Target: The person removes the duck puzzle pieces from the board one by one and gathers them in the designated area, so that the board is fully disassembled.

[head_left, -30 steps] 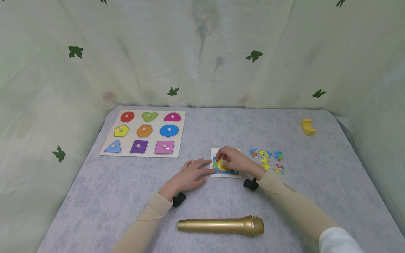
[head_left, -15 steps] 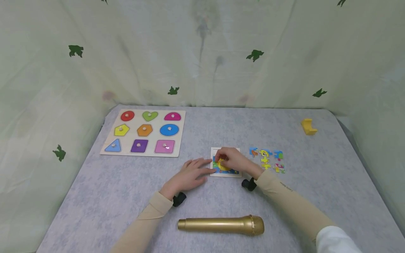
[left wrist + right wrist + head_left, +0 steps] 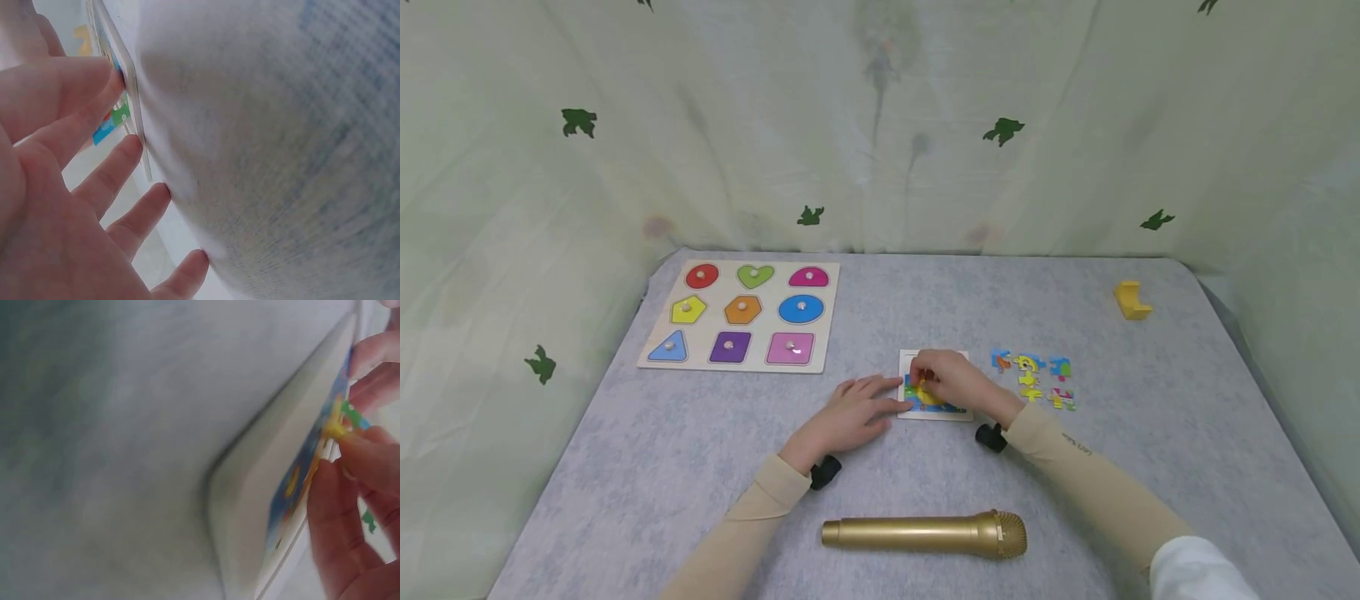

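My right hand (image 3: pixel 958 379) pinches a small jigsaw piece (image 3: pixel 353 415) with green, blue and yellow on it, held tilted over the puzzle. Beneath the hand lies a small puzzle tray (image 3: pixel 936 417) with a pale frame; a blue, yellow and green picture fills its lower part. The right hand covers much of the tray's upper half. Flat on the table, my left hand (image 3: pixel 850 412) has its fingers spread, with thumb and index finger touching the tray's left edge. Right of the tray lie several loose jigsaw pieces (image 3: pixel 1030 379).
A shape board (image 3: pixel 698 350) with knobbed coloured shapes lies at the back left. Nearer the person, a gold microphone (image 3: pixel 925 534) lies across the table. A yellow block (image 3: pixel 1131 302) sits at the far right. Curtains with green leaf prints surround the table.
The right hand has shifted only slightly over the tray, its fingers still at the pinched piece. The left hand stays in place at the tray's edge.
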`<state>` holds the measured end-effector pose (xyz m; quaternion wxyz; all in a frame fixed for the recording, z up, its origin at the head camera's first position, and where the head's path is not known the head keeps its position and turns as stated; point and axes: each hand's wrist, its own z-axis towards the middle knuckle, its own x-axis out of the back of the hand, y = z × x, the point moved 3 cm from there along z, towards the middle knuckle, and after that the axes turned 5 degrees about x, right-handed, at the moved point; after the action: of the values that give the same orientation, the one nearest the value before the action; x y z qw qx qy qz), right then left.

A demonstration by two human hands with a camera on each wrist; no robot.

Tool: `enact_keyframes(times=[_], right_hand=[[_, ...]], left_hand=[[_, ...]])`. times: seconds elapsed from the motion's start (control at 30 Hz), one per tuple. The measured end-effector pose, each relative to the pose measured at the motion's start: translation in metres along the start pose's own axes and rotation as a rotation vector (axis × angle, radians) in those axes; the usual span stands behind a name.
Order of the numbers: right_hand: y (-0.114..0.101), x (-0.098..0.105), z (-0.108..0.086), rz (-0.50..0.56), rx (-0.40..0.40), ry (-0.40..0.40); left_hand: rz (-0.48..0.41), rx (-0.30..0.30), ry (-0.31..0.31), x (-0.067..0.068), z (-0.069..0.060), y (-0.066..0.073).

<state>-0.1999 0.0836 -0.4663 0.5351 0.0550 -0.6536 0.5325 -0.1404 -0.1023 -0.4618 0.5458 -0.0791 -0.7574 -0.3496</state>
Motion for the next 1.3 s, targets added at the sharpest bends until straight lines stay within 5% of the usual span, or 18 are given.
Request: enact_keyframes(times=[0.1, 0.37, 0.7, 0.9, 1.3], right_hand=[[0.002, 0.001, -0.001, 0.03, -0.007, 0.004], [0.025, 0.015, -0.007, 0.262, -0.198, 0.005], [0.033, 0.036, -0.033, 0.448, -0.251, 0.108], [0.042, 0.057, -0.066, 0.433, -0.299, 0.176], [0.051, 0.06, -0.099, 0.271, -0.378, 0.12]], left_hand=[[0.007, -0.004, 0.002, 0.0, 0.0, 0.0], [0.017, -0.02, 0.011, 0.0, 0.001, 0.0], [0.012, -0.025, 0.005, 0.001, 0.001, -0.001], [-0.003, -0.041, 0.018, 0.002, -0.001, -0.001], [-0.01, -0.038, 0.023, 0.002, -0.001, 0.0]])
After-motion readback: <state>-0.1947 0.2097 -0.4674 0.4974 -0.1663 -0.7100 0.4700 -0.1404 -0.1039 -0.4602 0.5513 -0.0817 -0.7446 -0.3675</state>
